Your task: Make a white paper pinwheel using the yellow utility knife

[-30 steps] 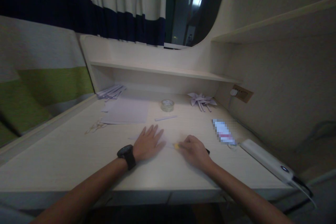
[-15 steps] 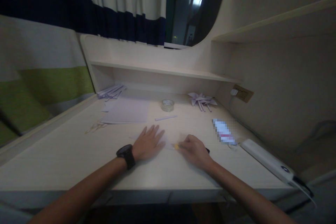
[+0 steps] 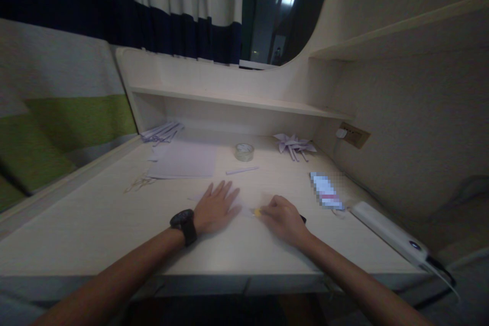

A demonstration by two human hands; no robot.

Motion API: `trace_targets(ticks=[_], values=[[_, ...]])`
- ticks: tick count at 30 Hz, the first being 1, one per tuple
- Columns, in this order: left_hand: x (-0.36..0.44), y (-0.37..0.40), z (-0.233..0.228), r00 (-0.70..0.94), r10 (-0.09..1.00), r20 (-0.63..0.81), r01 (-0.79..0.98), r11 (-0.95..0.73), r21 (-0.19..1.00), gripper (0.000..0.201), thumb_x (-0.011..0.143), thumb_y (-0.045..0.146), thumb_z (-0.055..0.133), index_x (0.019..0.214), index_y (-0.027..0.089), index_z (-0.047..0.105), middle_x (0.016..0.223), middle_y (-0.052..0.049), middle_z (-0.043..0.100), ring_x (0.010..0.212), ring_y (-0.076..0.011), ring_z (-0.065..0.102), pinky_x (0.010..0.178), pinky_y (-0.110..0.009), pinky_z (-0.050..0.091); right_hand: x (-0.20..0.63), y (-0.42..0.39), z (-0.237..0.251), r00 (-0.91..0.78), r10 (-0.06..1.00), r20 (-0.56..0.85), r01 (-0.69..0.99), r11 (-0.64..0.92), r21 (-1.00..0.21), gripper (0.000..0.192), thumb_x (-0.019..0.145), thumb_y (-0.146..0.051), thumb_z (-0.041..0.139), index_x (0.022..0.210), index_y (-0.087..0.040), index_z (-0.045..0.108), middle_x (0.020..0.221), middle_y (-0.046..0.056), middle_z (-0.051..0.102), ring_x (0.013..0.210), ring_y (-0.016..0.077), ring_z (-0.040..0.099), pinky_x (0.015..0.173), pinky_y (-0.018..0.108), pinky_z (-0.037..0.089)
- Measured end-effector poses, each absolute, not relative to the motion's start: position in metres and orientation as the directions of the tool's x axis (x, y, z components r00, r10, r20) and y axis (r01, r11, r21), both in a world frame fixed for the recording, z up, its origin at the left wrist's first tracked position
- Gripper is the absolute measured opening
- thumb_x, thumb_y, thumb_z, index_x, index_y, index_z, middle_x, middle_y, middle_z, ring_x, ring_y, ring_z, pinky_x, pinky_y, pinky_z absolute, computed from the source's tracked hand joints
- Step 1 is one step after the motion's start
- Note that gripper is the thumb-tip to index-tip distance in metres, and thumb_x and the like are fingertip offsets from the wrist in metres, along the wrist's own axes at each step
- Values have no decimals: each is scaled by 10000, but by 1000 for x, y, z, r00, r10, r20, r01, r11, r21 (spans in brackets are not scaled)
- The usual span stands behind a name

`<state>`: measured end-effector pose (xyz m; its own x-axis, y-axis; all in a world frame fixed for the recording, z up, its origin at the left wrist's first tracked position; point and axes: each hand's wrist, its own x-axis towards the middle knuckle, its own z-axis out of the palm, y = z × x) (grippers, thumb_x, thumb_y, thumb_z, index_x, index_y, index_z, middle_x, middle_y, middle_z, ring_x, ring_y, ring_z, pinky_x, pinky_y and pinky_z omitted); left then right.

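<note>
My left hand (image 3: pixel 216 208), with a black watch on the wrist, lies flat with fingers spread on a pale sheet of paper (image 3: pixel 250 202) in the middle of the light wooden desk (image 3: pixel 95 224). My right hand (image 3: pixel 281 218) is curled beside it, gripping a small tool with a yellow tip (image 3: pixel 257 211) that touches the paper between the two hands. A dark end of the tool shows behind the right hand. The dim light hides what kind of tool it is.
Behind the hands lie a paper strip (image 3: pixel 241 169), a tape roll (image 3: pixel 244 151), a stack of sheets (image 3: pixel 185 160), folded paper pinwheels (image 3: pixel 294 144) and paper strips (image 3: pixel 160 132). A white power strip (image 3: pixel 385 229) sits at the right, scissors (image 3: pixel 136 182) at the left.
Almost nothing differs: both hands stay in place on the paper, with only a slight shift of the view.
</note>
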<state>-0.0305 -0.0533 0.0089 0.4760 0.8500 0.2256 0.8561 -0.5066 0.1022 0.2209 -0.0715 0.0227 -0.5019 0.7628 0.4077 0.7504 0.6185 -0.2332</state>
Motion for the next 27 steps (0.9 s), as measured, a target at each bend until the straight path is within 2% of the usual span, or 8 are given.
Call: trace_targets(ticks=[6, 19, 27], values=[[-31, -50, 6, 482, 850, 211, 856, -509, 94, 567, 949, 474, 127, 1433, 224, 283, 1481, -107, 296, 1370, -297, 200, 1078, -520, 111, 222, -59, 23, -530, 743, 408, 726, 646, -234, 142, 829, -291, 596, 855, -226, 719, 761, 29, 540, 725, 150, 506, 632, 267, 357], [-31, -50, 6, 484, 851, 204, 863, -502, 50, 580, 947, 474, 117, 1415, 205, 328, 1485, -109, 286, 1371, -297, 202, 1082, -516, 107, 229, -64, 25, -548, 732, 404, 703, 665, -252, 164, 833, -306, 594, 894, -222, 721, 777, 36, 547, 740, 157, 510, 642, 270, 372], [-31, -50, 7, 487, 851, 196, 857, -510, 82, 583, 942, 487, 155, 1424, 199, 309, 1490, -120, 269, 1372, -310, 190, 1079, -528, 94, 235, -68, 31, -562, 738, 373, 694, 666, -273, 186, 843, -326, 585, 929, -234, 723, 804, 39, 558, 769, 160, 524, 661, 272, 383]])
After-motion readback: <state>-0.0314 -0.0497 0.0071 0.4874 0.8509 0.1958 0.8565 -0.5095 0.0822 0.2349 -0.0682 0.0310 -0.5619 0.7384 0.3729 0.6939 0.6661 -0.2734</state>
